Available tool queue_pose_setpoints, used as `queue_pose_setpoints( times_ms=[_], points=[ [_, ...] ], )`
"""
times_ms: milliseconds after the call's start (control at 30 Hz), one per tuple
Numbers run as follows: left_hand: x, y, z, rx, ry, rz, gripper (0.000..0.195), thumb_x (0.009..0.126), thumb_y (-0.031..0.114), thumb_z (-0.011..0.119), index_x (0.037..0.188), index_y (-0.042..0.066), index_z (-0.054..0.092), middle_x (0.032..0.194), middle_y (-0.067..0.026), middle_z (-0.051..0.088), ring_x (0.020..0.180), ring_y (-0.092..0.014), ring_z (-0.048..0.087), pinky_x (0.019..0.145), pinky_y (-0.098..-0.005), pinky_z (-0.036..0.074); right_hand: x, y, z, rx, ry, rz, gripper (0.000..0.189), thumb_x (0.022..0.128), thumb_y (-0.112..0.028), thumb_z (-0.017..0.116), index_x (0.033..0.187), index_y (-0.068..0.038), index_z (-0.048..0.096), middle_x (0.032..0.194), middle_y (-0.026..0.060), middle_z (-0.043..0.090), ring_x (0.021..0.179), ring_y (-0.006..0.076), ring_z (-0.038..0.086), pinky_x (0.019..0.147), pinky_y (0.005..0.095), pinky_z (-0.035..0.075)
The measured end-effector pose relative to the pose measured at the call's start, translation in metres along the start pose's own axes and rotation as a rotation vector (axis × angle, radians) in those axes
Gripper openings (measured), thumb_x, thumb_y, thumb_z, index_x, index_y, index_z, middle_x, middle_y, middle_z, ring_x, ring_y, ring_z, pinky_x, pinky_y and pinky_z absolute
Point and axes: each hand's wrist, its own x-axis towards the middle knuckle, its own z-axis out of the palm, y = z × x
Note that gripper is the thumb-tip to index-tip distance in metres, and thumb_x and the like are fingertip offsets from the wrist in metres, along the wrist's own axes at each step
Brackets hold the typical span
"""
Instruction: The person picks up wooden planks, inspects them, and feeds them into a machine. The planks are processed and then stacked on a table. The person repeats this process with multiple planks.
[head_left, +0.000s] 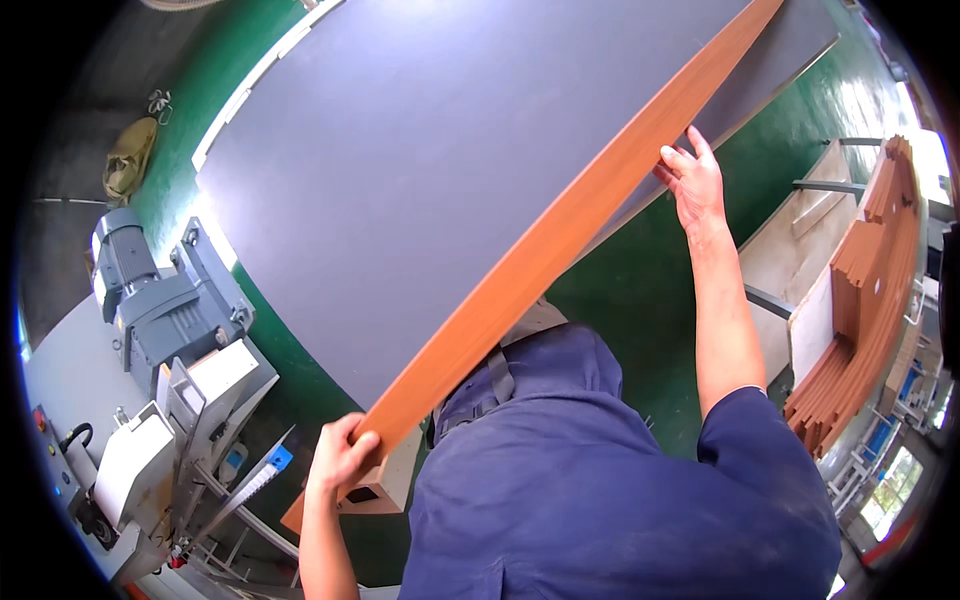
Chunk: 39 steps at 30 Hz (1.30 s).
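Note:
A long orange-brown board (555, 232) with wood grain runs diagonally across a large grey tabletop (360, 172), in front of my body. My left hand (341, 454) grips it near the lower-left end, thumb on the upper face. Past that hand, a short end of similar orange-brown wood shows below. My right hand (694, 180) holds the board's right-hand edge farther up, with some fingers partly hidden. The far end reaches the top of the view. Whether the board rests on the tabletop or is slightly raised, I cannot tell.
At left stands a machine with a grey motor (161, 300) and white housings (135, 465). A light wooden box (394, 480) is below my left hand. To the right, a rack (810, 202) stands beside stacked orange-brown boards (862, 292). The floor (637, 300) is green.

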Motion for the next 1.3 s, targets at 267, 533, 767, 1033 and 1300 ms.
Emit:
queue_pose_setpoints(
  times_ms=[267,533,767,1033,1300],
  points=[
    [0.068,0.007,-0.005,0.681,0.441,0.34,0.067,0.079,0.034,0.07,0.126,-0.008,0.049,0.144,-0.0222,0.037,0.135,-0.041,0.031,0.11,-0.0484,0.027,0.008,0.017,-0.022,-0.293,0.206,-0.218,0.057,0.084,-0.002,0.063,0.137,0.004,0.042,0.12,0.0155,0.056,0.102,0.0182,0.057,0.083,0.0296,0.051],
    [0.058,-0.058,0.036,0.625,0.578,0.451,0.085,0.086,0.06,0.055,0.147,0.006,0.03,0.151,-0.0227,0.029,0.14,-0.04,0.028,0.113,-0.0528,0.021,0.011,0.051,0.044,-0.902,0.101,-0.614,0.058,0.085,-0.016,0.066,0.138,-0.003,0.044,0.137,0.0193,0.044,0.127,0.0317,0.042,0.107,0.0422,0.034],
    [0.063,-0.06,0.041,0.643,0.601,0.424,0.083,0.087,0.063,0.048,0.146,0.007,0.031,0.148,-0.0223,0.034,0.138,-0.039,0.032,0.113,-0.0527,0.02,0.033,0.072,0.056,-1.186,0.011,-0.848,0.051,0.094,-0.026,0.044,0.141,-0.004,0.042,0.148,0.0239,0.027,0.138,0.0388,0.022,0.113,0.0487,0.016],
    [0.063,-0.063,0.041,0.643,0.628,0.431,0.081,0.087,0.06,0.048,0.145,0.006,0.033,0.147,-0.0225,0.037,0.136,-0.039,0.035,0.112,-0.0533,0.021,0.028,0.072,0.06,-1.191,-0.018,-0.81,0.052,0.094,-0.024,0.043,0.141,-0.003,0.041,0.149,0.0233,0.024,0.138,0.0383,0.019,0.113,0.0484,0.015],
    [0.06,-0.067,0.041,0.676,0.631,0.441,0.08,0.089,0.061,0.043,0.144,0.004,0.034,0.145,-0.0262,0.036,0.135,-0.042,0.035,0.112,-0.0538,0.022,0.028,0.072,0.061,-1.194,-0.015,-0.827,0.052,0.093,-0.023,0.043,0.14,-0.002,0.041,0.148,0.0229,0.025,0.138,0.0385,0.02,0.113,0.0483,0.016]
  ],
)
